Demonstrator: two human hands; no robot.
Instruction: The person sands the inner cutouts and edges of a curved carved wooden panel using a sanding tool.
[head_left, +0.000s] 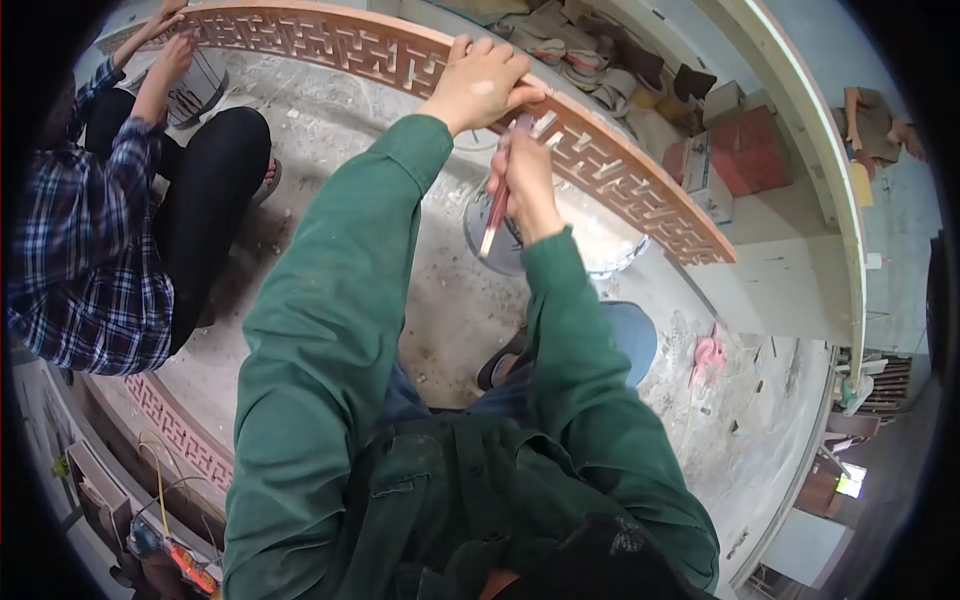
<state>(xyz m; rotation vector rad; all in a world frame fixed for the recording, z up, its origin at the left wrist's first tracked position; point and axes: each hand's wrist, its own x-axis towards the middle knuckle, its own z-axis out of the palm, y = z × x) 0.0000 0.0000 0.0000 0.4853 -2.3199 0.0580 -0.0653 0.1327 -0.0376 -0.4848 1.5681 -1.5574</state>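
Observation:
A long reddish-brown fretwork panel (620, 180) runs across the top of the view, curved by the lens. My left hand (480, 84) grips its upper edge near the middle, fingers wrapped over the top. Just below and to the right, my right hand (525, 175) is closed round a brush (497, 205) with a dark red handle and a pale end pointing down. The brush's upper end is at the panel's openwork, partly hidden by my fingers. Beneath my right hand stands a round bucket (480, 235), and a second container with pale contents (610, 245) is beside it.
A co-worker in a checked shirt (80, 250) crouches at the left, hands at the panel's far end. Cardboard boxes (745, 155) lie beyond the panel. A pink cloth (709, 355) is on the floor at right. Another person (870, 125) is at the far right.

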